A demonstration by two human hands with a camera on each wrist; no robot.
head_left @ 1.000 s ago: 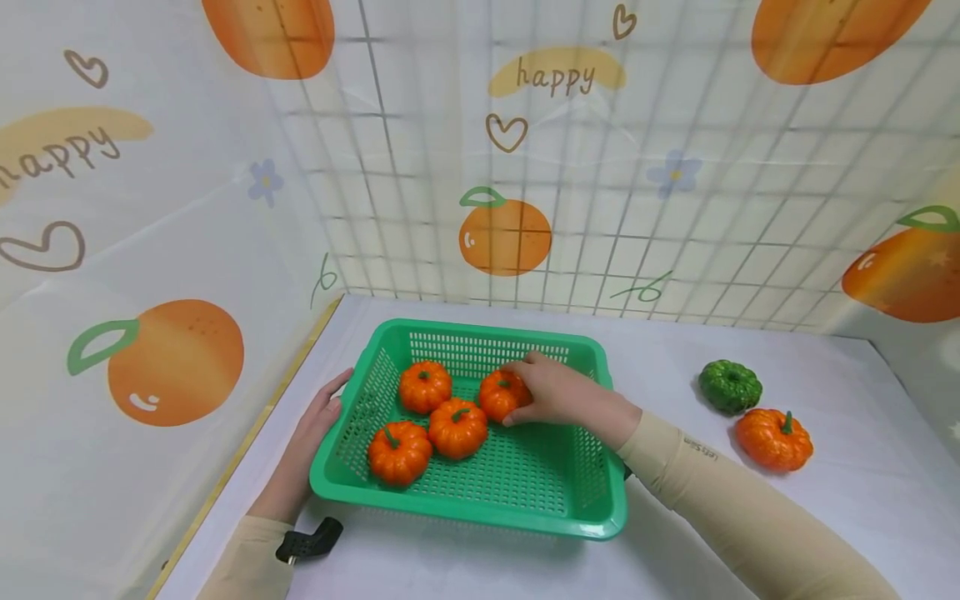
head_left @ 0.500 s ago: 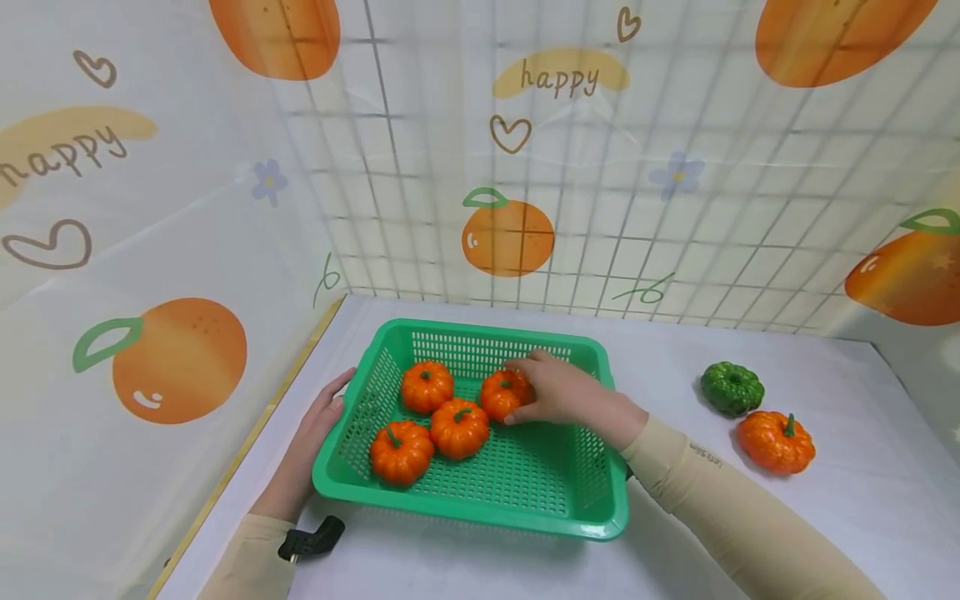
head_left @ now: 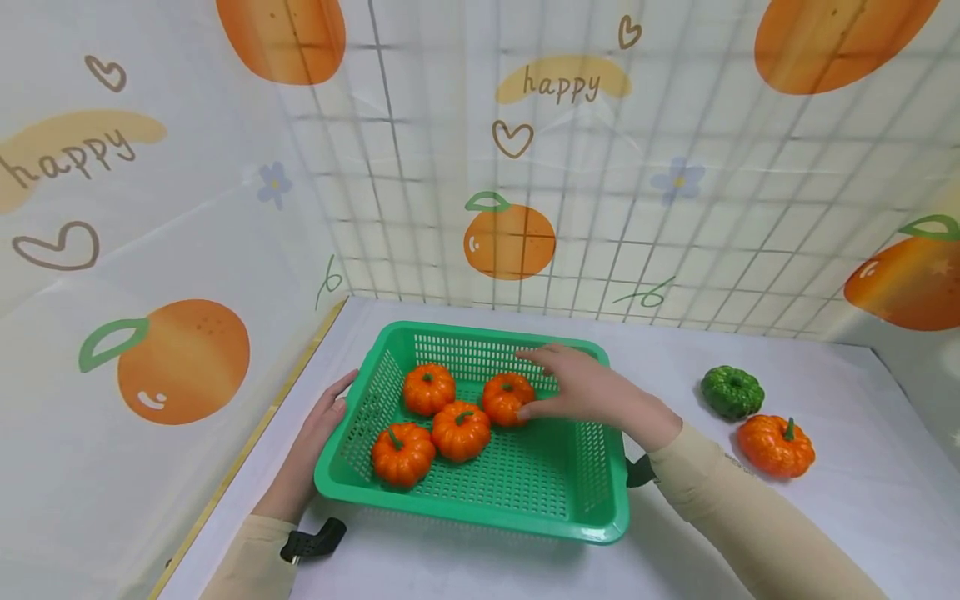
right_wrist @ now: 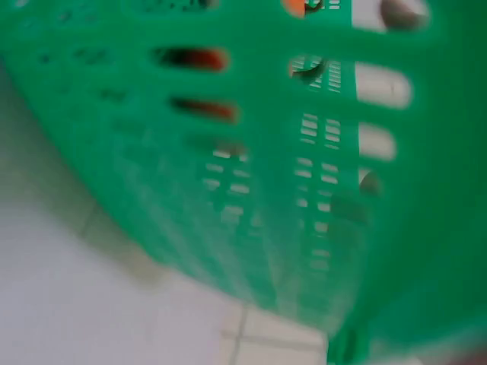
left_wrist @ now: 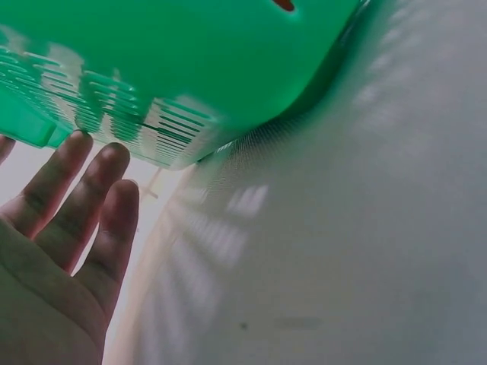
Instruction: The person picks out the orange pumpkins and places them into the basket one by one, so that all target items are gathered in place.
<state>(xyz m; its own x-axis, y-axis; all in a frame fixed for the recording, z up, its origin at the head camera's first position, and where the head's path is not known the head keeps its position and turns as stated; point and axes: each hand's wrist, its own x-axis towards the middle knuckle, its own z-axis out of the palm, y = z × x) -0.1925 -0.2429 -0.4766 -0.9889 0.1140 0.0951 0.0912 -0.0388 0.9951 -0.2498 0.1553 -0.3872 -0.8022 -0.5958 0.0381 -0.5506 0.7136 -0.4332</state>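
Note:
A green slotted plastic basket [head_left: 480, 515] stands on the table with several small orange pumpkins inside. The person's right hand [head_left: 596, 390] is over its right side, fingers spread, beside the rightmost pumpkin [head_left: 507, 400]; its thumb tip overlaps that pumpkin's edge, and contact is unclear. Close to this one sit a middle pumpkin [head_left: 461, 432], a back-left pumpkin [head_left: 429, 389] and a front-left pumpkin [head_left: 403, 456]. At the basket's left wall lies the left hand [head_left: 306, 446]. In the left wrist view, that hand [left_wrist: 65, 228] has extended fingers at the slotted wall. Basket wall [right_wrist: 266, 182] fills most of the right wrist view.
On the table [head_left: 847, 533] to the right lie a green pumpkin [head_left: 732, 392] and another orange pumpkin [head_left: 776, 447], close together. A printed sheet over a wire grid [head_left: 600, 208] rises behind the table, and a printed sheet [head_left: 187, 250] hangs on the left.
The right hand has let go of the rightmost pumpkin, its fingers spreading and drawing back to the right. That pumpkin stays in the basket. The left hand keeps its place.

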